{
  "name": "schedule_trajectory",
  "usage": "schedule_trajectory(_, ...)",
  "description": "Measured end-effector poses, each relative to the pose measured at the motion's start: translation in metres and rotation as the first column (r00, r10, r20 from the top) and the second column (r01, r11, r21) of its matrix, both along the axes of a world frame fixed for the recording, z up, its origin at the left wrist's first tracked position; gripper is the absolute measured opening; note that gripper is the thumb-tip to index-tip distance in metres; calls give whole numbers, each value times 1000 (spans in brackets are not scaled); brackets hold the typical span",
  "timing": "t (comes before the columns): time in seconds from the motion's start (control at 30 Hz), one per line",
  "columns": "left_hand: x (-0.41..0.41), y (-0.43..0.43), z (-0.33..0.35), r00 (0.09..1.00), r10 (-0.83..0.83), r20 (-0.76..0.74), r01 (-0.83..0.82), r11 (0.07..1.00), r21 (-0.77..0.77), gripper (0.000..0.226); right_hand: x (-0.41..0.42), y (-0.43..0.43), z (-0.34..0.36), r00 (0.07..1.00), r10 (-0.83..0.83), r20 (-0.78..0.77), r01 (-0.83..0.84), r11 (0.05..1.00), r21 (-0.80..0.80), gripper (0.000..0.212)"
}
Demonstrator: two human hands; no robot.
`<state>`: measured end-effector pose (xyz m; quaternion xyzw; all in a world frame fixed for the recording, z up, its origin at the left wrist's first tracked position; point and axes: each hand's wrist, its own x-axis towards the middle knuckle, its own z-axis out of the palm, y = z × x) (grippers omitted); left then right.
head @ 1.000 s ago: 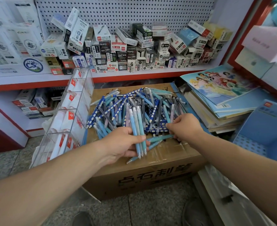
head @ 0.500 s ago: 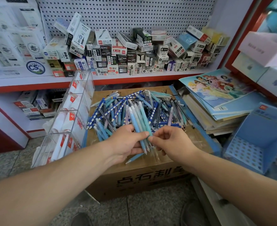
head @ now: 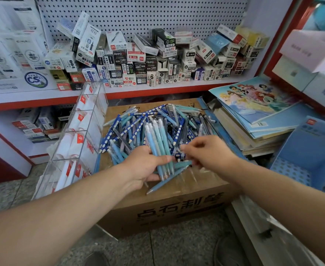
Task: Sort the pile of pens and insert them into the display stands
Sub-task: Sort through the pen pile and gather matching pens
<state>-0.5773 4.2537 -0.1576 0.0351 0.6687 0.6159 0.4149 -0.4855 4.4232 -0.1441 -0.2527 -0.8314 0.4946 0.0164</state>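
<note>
A pile of pens [head: 177, 121] in blue, teal and dark colours lies on top of a cardboard box [head: 177, 210]. My left hand [head: 144, 167] grips a bundle of light blue pens [head: 156, 143], tips pointing toward me, over the pile's near edge. My right hand [head: 207, 150] hovers just right of the bundle with loosely curled fingers; it is blurred and nothing shows between them. A clear acrylic display stand [head: 81, 135] leans at the box's left side. A blue display stand [head: 309, 156] sits to the right.
A red-edged shelf [head: 157, 91] behind the box carries several small pen cartons under a pegboard. A stack of notebooks [head: 253, 120] lies right of the box. White boxes [head: 311, 50] stand at the far right. Grey floor tiles [head: 167, 250] lie in front.
My right hand went from the pile to the bundle in my left hand, and has now drawn back slightly to the right. The bundle in my left hand has grown.
</note>
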Motion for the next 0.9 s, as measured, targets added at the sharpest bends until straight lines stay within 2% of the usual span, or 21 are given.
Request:
schedule_trajectory(0.07,-2,0,-2,1000,-15,-15,14,1000,-21,34,-9,25,-1,984,-174,-22,176,982,66,26)
schedule_trajectory(0.13,-2,2,-5,999,-29,-35,28,999,-41,36,-16,41,-8,970,-243,-8,239,950,200,35)
schedule_trajectory(0.3,0,8,-9,996,-69,-58,66,997,-49,34,-26,46,-18,959,-237,154,157,900,406,47)
schedule_trajectory(0.5,-4,12,-11,995,-79,-56,76,996,-43,32,-30,36,-22,956,-245,162,155,890,428,42)
schedule_trajectory(0.63,-4,12,-11,992,-93,-83,90,995,-44,28,-30,37,-22,955,-257,149,184,905,383,32)
schedule_trajectory(0.9,2,18,-4,986,-120,-116,115,992,-43,27,-1,43,-10,959,-284,24,283,958,36,16)
